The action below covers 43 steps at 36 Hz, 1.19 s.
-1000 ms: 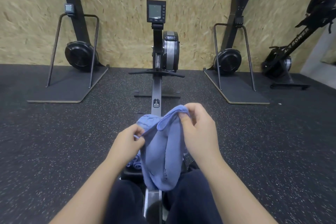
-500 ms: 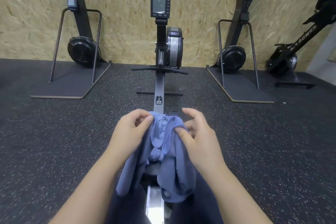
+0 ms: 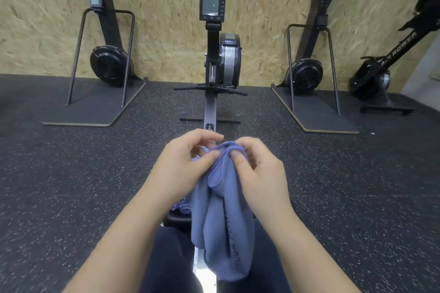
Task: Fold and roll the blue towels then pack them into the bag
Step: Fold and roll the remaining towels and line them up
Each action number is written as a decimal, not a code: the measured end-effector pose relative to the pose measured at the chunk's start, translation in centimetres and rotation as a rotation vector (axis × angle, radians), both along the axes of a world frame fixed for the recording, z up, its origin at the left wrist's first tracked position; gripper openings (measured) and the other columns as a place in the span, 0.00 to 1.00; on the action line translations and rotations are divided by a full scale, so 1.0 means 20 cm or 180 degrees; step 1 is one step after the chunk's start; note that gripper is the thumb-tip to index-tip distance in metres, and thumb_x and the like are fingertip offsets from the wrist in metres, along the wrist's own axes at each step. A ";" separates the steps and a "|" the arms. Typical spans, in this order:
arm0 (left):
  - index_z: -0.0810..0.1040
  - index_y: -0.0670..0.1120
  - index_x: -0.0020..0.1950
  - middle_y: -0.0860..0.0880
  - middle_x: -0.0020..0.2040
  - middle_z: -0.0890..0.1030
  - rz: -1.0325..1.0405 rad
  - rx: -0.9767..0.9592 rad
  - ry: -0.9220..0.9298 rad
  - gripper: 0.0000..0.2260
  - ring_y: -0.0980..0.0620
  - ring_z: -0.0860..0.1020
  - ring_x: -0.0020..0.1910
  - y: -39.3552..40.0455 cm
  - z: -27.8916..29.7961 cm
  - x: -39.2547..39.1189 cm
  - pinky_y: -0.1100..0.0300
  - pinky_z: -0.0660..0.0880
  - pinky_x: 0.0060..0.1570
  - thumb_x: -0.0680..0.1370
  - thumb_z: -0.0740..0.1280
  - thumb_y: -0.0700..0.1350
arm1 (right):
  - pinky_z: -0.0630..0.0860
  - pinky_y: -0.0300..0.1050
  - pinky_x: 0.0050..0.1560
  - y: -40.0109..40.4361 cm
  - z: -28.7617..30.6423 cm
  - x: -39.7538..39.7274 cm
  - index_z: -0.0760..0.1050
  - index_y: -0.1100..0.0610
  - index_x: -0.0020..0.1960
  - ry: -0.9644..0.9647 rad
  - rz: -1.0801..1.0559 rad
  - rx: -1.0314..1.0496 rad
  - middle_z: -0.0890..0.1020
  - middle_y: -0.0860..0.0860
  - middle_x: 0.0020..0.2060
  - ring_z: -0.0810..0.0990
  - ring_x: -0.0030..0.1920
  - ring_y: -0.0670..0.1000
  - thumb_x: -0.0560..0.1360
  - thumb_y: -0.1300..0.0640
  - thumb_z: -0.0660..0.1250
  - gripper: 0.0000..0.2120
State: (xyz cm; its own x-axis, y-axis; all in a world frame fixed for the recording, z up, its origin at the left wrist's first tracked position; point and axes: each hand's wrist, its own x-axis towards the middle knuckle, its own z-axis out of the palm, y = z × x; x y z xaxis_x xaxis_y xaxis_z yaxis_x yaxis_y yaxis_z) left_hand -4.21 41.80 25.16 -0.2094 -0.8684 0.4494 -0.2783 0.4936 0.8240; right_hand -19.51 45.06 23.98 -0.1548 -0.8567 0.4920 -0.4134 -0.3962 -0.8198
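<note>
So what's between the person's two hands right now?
In the head view, the bunched top edge of the blue towel, pinched by the left hand and right hand; the rest hangs down.

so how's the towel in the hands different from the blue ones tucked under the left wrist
The held towel hangs loose and unrolled, draped down over the lap; the small towels below the left hand look rolled into tight tubes. The held towel is pinched at its top edge by both the left hand and the right hand; nothing grips the small towels. The held towel shows far more cloth; the small towels are mostly hidden. Both are the same blue.
</note>
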 end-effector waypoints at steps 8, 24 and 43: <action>0.80 0.60 0.45 0.60 0.40 0.81 0.0068 0.0481 -0.0129 0.13 0.58 0.71 0.30 -0.05 -0.17 0.03 0.62 0.72 0.38 0.74 0.71 0.40 | 0.73 0.35 0.44 -0.02 0.02 -0.07 0.76 0.48 0.46 -0.0315 -0.0175 0.0000 0.81 0.41 0.41 0.78 0.41 0.42 0.77 0.59 0.65 0.06; 0.77 0.53 0.47 0.39 0.32 0.75 0.0252 0.0770 0.0146 0.08 0.53 0.68 0.27 -0.03 -0.16 0.05 0.61 0.63 0.28 0.79 0.67 0.39 | 0.69 0.30 0.36 -0.07 0.00 -0.19 0.72 0.53 0.49 -0.0561 -0.0851 0.0294 0.81 0.47 0.40 0.79 0.40 0.44 0.77 0.56 0.66 0.03; 0.84 0.57 0.41 0.67 0.36 0.81 0.0642 -0.0350 -0.0513 0.13 0.70 0.75 0.36 0.14 0.04 -0.04 0.76 0.67 0.40 0.71 0.73 0.37 | 0.67 0.37 0.37 -0.01 0.05 -0.11 0.71 0.54 0.40 0.0529 -0.0622 0.0883 0.77 0.47 0.38 0.75 0.39 0.47 0.76 0.57 0.65 0.07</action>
State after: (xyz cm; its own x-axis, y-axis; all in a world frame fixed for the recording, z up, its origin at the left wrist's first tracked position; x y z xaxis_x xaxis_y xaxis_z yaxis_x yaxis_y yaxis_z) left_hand -5.05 44.63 25.93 -0.1136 -0.8476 0.5183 -0.5032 0.4989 0.7056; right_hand -21.78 44.87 25.04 -0.2659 -0.9232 0.2775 -0.5957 -0.0689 -0.8002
